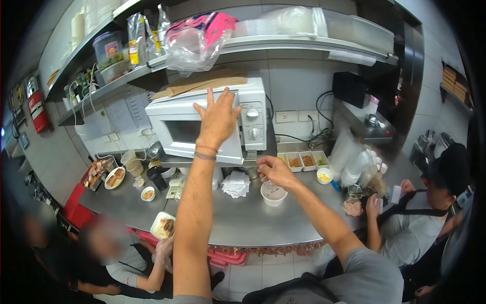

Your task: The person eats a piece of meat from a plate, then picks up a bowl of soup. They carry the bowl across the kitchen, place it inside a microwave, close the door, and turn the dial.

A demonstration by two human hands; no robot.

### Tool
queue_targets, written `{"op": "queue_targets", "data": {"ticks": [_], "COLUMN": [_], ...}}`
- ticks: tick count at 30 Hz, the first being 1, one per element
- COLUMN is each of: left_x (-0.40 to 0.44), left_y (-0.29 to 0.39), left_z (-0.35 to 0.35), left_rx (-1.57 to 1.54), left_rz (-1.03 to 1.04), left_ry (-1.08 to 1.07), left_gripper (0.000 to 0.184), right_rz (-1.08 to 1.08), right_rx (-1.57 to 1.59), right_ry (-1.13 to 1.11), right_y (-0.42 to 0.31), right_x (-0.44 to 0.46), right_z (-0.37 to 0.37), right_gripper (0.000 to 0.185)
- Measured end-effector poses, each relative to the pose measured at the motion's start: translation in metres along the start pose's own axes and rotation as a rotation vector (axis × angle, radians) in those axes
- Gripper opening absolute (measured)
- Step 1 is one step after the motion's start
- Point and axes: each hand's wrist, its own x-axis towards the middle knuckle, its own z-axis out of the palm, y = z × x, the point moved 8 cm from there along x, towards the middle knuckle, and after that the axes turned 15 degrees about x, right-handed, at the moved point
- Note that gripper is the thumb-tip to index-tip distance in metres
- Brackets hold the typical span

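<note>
A white microwave (251, 91) stands on a raised support above the steel counter. My left hand (217, 119) lies with fingers spread against the upper part of its door (167, 114), which looks slightly ajar at its right edge. Just below the control panel, near the microwave's lower right corner, is my right hand (277, 172). Its fingers are loosely bent and apart, with nothing visible in them. Under that hand, a white round tub with a translucent lid (274, 194) sits on the counter. Flat brown cardboard (202, 83) rests on top of the microwave.
Paper slips (236, 184) lie on the counter (238, 223). Small trays of food (307, 160) and a white bowl (324, 176) are at the right. A person at the left holds a food container (163, 226); another works at the right (417, 218). A loaded shelf (273, 41) runs overhead.
</note>
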Motion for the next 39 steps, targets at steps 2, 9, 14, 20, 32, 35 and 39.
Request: {"op": "queue_targets", "data": {"ticks": [2, 9, 14, 20, 32, 35, 39], "left_x": [0.016, 0.045, 0.049, -0.03, -0.386, -0.438, -0.474], "left_y": [-0.002, -0.015, -0.016, 0.002, 0.111, 0.126, 0.128], "left_z": [0.014, 0.04, 0.042, 0.007, 0.028, 0.024, 0.01], "left_rx": [0.017, 0.037, 0.049, -0.126, -0.81, -0.775, -0.77], "left_rz": [0.047, 0.056, 0.034, -0.086, -0.397, -0.419, -0.484], "left_ry": [-0.07, -0.166, -0.192, 0.163, -0.396, -0.492, -0.525], "left_gripper": [0.041, 0.046, 0.049, 0.058, 0.052, 0.052, 0.053], "right_rz": [-0.135, -0.37, -0.395, -0.373, -0.321, -0.39, -0.37], "right_rx": [-0.26, -0.676, -0.839, -0.965, -0.614, -0.69, -0.692], "right_ry": [0.052, 0.179, 0.323, 0.436, 0.485, 0.441, 0.433], "right_y": [-0.024, -0.05, -0.055, -0.049, -0.039, -0.047, -0.047], "right_x": [-0.001, 0.028, 0.056, 0.08, 0.09, 0.081, 0.081], "right_z": [-0.008, -0.007, 0.0, 0.013, 0.014, 0.018, 0.016], "right_gripper": [0.029, 0.027, 0.03, 0.034, 0.032, 0.032, 0.031]}}
